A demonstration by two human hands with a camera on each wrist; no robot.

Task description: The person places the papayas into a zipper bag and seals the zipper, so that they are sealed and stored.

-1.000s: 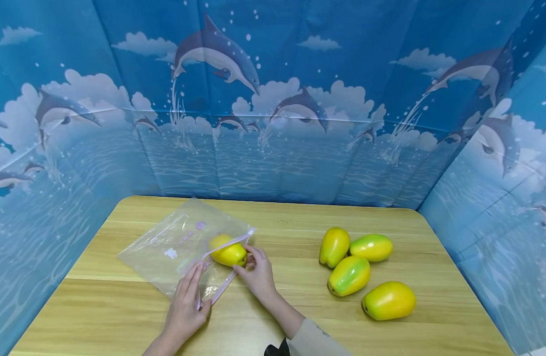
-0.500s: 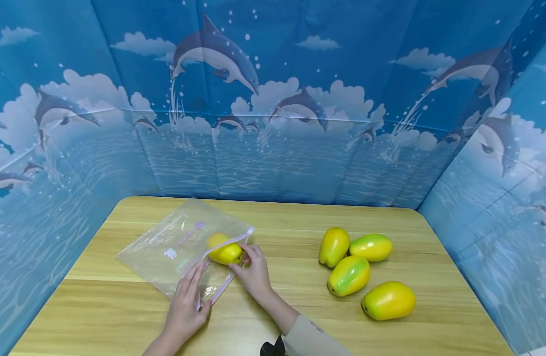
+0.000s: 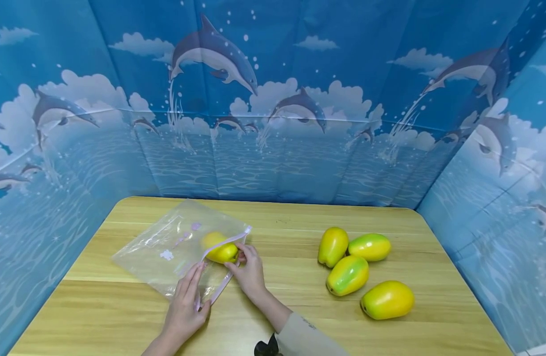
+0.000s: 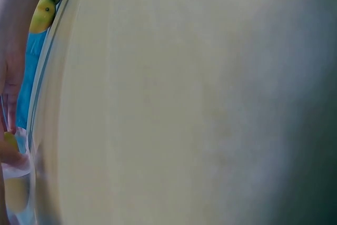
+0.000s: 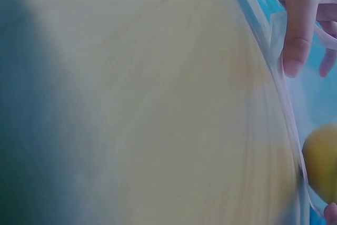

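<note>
In the head view my right hand (image 3: pixel 249 273) pinches the near end of a yellow-green papaya (image 3: pixel 224 253) between thumb and fingers. The papaya lies mostly inside the mouth of a clear zip bag (image 3: pixel 166 240) with a lilac zip strip and purple flower prints. At the bag's near side, my left hand (image 3: pixel 185 306) has its fingers straight on the upper layer and its thumb apart at the lower edge, spreading the mouth. The right wrist view shows the left thumb (image 5: pixel 298 40) against the bag's lip, with the papaya (image 5: pixel 322 162) further along the opening.
Several more papayas lie at the right of the wooden table (image 3: pixel 290 306): one upright-looking (image 3: pixel 333 247), a greener papaya (image 3: pixel 369 247) beside it, another papaya (image 3: pixel 347 276) in front, and the nearest papaya (image 3: pixel 388 300). A blue dolphin-print curtain (image 3: pixel 273 163) surrounds the table's back and sides.
My right hand has moved to the left, pushing the papaya deeper into the bag. The bag has shifted slightly left. My left hand stays in about the same place.
</note>
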